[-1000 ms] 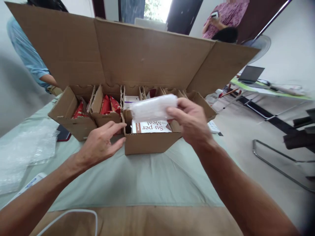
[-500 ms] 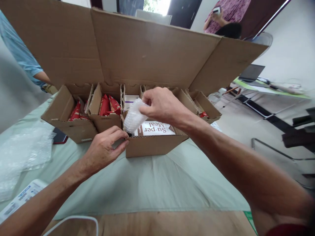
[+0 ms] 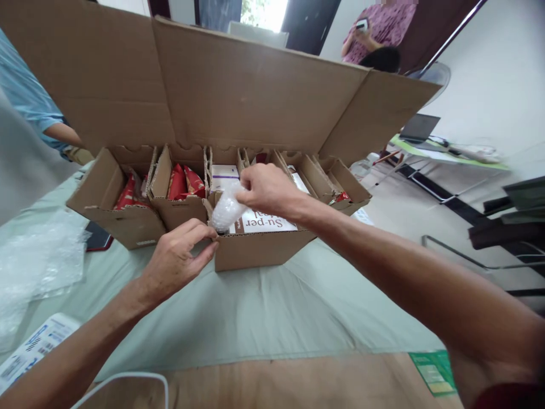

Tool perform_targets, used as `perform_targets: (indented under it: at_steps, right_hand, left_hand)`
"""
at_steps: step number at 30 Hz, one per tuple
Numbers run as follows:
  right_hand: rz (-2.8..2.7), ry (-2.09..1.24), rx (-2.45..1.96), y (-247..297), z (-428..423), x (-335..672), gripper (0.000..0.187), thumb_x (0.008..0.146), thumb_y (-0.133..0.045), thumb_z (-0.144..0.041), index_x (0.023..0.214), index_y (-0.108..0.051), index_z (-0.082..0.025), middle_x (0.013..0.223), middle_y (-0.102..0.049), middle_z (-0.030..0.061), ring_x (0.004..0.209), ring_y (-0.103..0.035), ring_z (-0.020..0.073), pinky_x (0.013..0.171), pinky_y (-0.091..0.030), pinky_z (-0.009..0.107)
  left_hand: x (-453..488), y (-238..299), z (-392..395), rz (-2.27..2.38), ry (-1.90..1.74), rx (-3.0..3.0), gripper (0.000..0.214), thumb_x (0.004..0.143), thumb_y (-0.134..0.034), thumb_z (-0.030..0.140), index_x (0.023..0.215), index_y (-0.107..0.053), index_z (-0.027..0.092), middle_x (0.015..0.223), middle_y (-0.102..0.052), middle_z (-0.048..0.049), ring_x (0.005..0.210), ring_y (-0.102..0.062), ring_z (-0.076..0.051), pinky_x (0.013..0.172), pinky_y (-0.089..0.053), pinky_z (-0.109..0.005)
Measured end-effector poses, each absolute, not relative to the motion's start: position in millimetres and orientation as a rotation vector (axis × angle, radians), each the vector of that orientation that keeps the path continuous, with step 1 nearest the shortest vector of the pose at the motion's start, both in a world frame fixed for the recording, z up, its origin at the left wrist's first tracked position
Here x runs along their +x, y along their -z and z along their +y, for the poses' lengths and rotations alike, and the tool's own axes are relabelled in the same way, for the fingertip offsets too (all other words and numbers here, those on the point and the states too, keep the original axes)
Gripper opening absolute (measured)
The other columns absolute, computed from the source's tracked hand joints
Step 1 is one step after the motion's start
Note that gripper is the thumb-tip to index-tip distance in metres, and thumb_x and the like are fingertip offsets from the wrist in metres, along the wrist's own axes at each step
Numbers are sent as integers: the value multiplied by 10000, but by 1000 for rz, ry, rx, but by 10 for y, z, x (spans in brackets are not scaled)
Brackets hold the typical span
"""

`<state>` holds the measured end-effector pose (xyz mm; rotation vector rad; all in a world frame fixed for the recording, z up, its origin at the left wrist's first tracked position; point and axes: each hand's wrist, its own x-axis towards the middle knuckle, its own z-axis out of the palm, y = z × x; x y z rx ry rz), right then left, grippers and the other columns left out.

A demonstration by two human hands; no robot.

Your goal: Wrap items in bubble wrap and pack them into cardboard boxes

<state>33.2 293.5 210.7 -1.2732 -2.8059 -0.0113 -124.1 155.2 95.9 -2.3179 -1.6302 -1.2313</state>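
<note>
My right hand point(image 3: 268, 186) grips a wad of bubble wrap point(image 3: 227, 210), its lower end inside the left end of a small open cardboard box point(image 3: 259, 251). A white carton marked "Su-per Meal" point(image 3: 272, 222) lies in that box beside the wad, partly covered by my hand. With thumb and fingertips, my left hand point(image 3: 183, 253) pinches the near left corner of the same box. What the bubble wrap may enclose cannot be made out.
Behind stand several narrow open cardboard boxes point(image 3: 114, 221), some with red packets point(image 3: 185, 183), against a tall cardboard panel point(image 3: 255, 91). Loose bubble wrap point(image 3: 42, 255), a dark phone-like slab point(image 3: 99, 236) and a labelled white pack point(image 3: 36, 346) lie left. Two other people are beyond.
My right hand has lowered slightly and the bubble wrap sits deeper in the box. My left hand keeps its pinch on the corner. The camera view has shifted a little.
</note>
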Motion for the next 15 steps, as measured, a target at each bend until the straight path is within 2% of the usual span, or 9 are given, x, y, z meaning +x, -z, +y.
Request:
perform_targets:
  at_steps: [4, 7, 11, 15]
  right_hand:
    - [-2871, 190, -1137, -2008, 2829, 135, 256, 833, -635, -187, 1043, -763, -119, 992, -784, 162, 925, -710, 261, 739, -480, 297]
    - [-2895, 205, -987, -1958, 2757, -35, 254, 859, -660, -215, 1071, -756, -115, 1002, -785, 172, 970, -721, 283, 789, -504, 318]
    - [-2975, -12, -996, -1906, 2800, -137, 268, 861, -686, -255, 1082, -756, -123, 963, -792, 167, 950, -734, 275, 774, -522, 309]
    - [-3055, -332, -1139, -1844, 2919, -128, 268, 886, -658, -327, 1024, -768, -125, 825, -791, 138, 811, -748, 240, 698, -535, 285]
  left_hand:
    - [-1248, -961, 1549, -1635, 1209, -2316, 62, 946, -577, 186, 948, -639, 193, 895, -691, -25, 814, -683, -153, 736, -528, -264]
    - [-1248, -975, 1559, -1632, 1204, -2311, 73, 940, -571, 196, 940, -643, 206, 886, -695, -15, 801, -690, -151, 735, -533, -264]
    - [-1247, -978, 1551, -1664, 1212, -2300, 79, 937, -574, 220, 921, -651, 215, 874, -701, -14, 787, -692, -162, 720, -527, -271]
    - [-1253, -964, 1535, -1678, 1252, -2303, 81, 943, -578, 229, 922, -654, 208, 884, -706, -24, 798, -688, -168, 723, -518, -280]
